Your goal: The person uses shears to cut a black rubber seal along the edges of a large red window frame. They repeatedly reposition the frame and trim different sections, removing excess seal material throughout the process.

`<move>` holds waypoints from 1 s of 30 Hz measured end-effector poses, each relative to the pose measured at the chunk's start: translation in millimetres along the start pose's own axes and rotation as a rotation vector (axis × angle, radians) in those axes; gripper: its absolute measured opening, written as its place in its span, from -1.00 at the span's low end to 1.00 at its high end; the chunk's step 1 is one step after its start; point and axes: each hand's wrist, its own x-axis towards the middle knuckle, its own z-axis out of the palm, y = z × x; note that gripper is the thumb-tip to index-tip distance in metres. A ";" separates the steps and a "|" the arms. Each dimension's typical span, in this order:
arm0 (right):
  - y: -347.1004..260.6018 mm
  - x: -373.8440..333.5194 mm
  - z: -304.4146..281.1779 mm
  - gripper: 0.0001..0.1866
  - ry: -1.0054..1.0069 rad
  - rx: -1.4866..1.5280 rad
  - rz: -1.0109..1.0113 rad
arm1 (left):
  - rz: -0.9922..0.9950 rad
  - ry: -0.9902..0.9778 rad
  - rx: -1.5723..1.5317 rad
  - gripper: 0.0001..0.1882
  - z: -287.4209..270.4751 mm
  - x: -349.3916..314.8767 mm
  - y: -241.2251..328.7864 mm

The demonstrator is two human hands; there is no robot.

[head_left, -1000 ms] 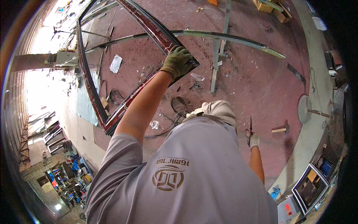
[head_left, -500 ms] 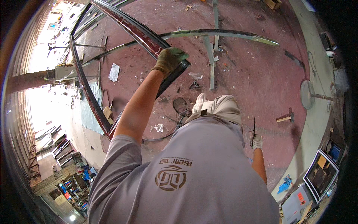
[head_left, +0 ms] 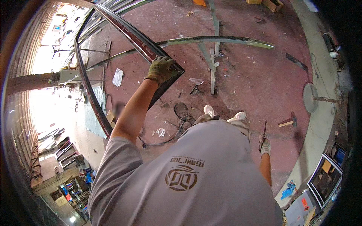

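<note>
A large dark rectangular frame (head_left: 134, 36) with red-brown inner faces slants across the left side. My left hand (head_left: 161, 69), in a dirty green-grey work glove, is closed round it close to its nearest right corner. My right hand (head_left: 266, 146), gloved in white, hangs low at my right side. Its fingers are wrapped round a slim dark tool (head_left: 264, 132) whose thin tip points forward; its exact kind is too small to make out. The frame's lower part passes behind my left forearm.
A long metal bar (head_left: 211, 39) crosses ahead, with an upright metal strut (head_left: 212, 77) at its middle. A hammer (head_left: 289, 122) lies on the red floor to the right. Near my feet are a black cable (head_left: 160, 143) and plastic scraps (head_left: 196, 81). A round-based stand (head_left: 310, 98) is far right.
My left hand and the frame's corner have shifted slightly left and nearer. I have stepped so both shoes show ahead of me. My right hand has moved a little right, still holding the tool.
</note>
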 end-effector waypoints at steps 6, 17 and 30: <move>32.6 1.9 -24.6 -0.16 -0.084 0.005 -0.021 | 0.070 -0.016 0.090 -0.72 19.4 -6.5 -1.6; 55.6 41.5 -79.1 -0.14 -0.043 -0.169 -0.004 | 0.036 -0.031 0.119 -0.79 32.4 -7.0 1.9; 31.9 26.2 -109.5 -0.21 0.004 -0.091 -0.243 | 0.025 0.104 -0.124 -0.54 18.1 -3.8 55.2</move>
